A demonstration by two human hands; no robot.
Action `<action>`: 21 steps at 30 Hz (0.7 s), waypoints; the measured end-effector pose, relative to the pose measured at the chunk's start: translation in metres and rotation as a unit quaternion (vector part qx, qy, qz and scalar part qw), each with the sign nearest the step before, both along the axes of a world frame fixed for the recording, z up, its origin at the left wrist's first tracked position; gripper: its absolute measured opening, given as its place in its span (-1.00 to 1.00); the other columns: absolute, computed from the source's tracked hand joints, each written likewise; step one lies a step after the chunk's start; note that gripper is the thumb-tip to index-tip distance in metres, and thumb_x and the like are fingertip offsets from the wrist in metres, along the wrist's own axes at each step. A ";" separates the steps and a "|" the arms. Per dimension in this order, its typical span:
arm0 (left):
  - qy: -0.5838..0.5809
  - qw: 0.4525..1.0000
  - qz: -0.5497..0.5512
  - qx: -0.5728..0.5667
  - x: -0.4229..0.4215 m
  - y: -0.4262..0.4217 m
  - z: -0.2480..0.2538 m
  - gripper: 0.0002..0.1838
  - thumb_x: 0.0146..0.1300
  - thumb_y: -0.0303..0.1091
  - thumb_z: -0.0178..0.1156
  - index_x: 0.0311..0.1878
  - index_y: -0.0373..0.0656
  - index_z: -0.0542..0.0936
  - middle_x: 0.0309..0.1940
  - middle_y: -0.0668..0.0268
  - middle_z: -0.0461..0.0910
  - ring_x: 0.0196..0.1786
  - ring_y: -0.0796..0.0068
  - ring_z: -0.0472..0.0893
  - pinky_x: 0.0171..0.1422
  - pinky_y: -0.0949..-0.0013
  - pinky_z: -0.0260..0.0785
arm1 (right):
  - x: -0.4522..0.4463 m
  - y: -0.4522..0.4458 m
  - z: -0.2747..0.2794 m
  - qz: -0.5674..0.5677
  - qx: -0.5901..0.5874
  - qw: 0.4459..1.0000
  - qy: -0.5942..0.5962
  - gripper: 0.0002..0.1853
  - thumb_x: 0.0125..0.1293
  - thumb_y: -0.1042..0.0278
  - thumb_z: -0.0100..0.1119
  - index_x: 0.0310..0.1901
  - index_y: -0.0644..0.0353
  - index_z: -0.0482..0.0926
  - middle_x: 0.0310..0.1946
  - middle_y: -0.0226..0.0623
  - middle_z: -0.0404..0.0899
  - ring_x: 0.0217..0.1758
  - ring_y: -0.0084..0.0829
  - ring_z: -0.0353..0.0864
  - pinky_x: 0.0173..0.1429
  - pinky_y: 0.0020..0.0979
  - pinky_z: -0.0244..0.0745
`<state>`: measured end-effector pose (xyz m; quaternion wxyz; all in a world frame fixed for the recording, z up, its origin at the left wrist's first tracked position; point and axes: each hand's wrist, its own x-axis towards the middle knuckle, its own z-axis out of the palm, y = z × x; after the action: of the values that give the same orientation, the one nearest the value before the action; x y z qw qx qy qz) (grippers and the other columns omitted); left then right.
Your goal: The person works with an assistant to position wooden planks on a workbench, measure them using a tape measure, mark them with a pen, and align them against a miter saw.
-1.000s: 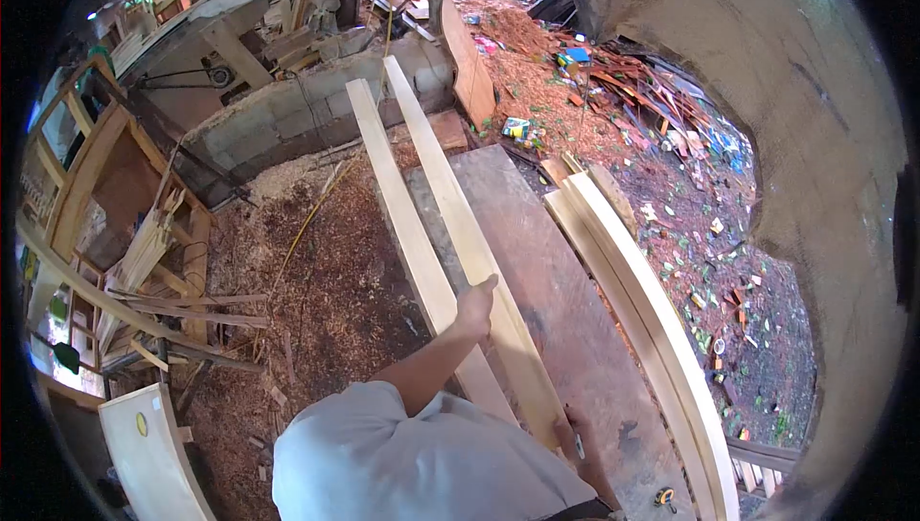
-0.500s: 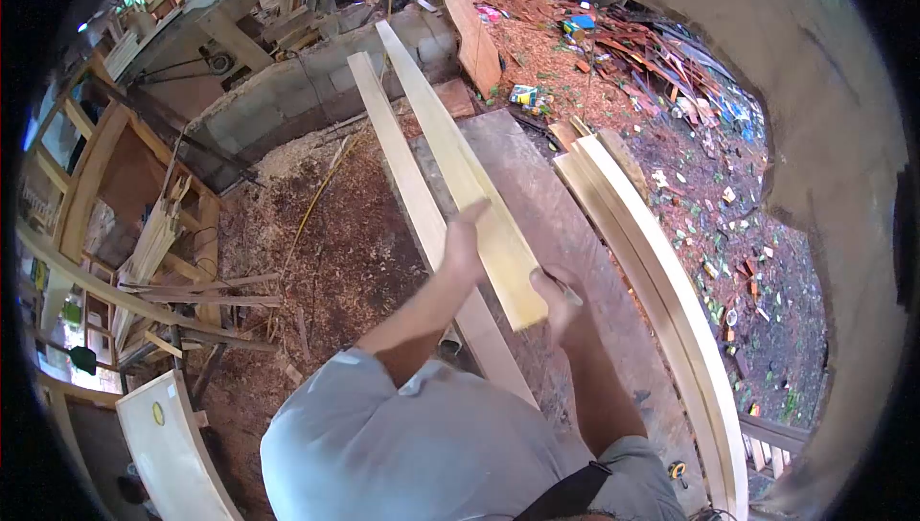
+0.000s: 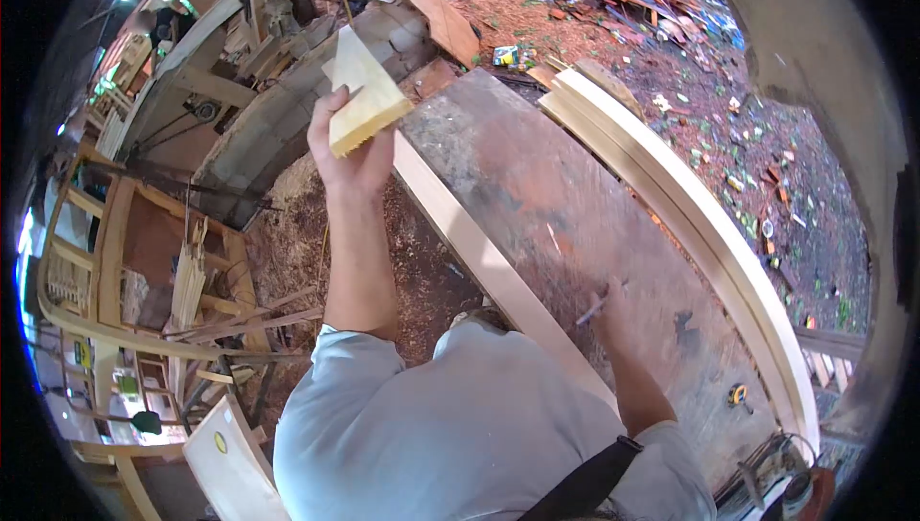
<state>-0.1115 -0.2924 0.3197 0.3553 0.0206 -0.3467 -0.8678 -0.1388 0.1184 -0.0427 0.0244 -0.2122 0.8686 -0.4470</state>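
Observation:
My left hand (image 3: 353, 152) is raised, its fingers closed around a pale wooden board (image 3: 369, 90). The board points away from me, its near end grain facing me and tilted upward. Low over the brown worktable (image 3: 498, 176), my right hand (image 3: 613, 310) is smeared by motion. A thin grey pencil-like stick (image 3: 591, 311) shows at its fingers. Beneath and between the arms, a second long plank (image 3: 498, 267) lies along the table's left edge.
Long pale boards (image 3: 690, 205) are stacked along the table's right edge. A yellow tape measure (image 3: 737, 394) and a power tool (image 3: 800, 497) sit at the lower right. Left stand wooden frames (image 3: 115, 243); a low block wall (image 3: 287, 99) is ahead. Shavings cover the ground.
My left hand has lifted the board up and to the left. My right hand has let go of the board's near end and moved down and right over the table.

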 end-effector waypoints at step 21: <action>0.005 0.993 -0.077 0.095 -0.004 0.014 -0.032 -0.34 0.46 0.08 -0.13 0.37 -0.30 0.33 0.20 -0.05 0.50 0.23 -0.11 0.50 0.41 -0.19 0.28 | 0.021 0.027 -0.030 -0.066 0.099 0.980 0.157 -0.76 0.20 0.44 0.28 -0.10 0.13 0.49 0.23 -0.05 0.52 0.28 0.07 0.45 0.38 -0.03 0.32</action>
<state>-0.1155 -0.2785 0.2882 0.2856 0.0234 -0.2618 -0.9216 -0.1178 0.1456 -0.0728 -0.1209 -0.2186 0.9138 -0.3203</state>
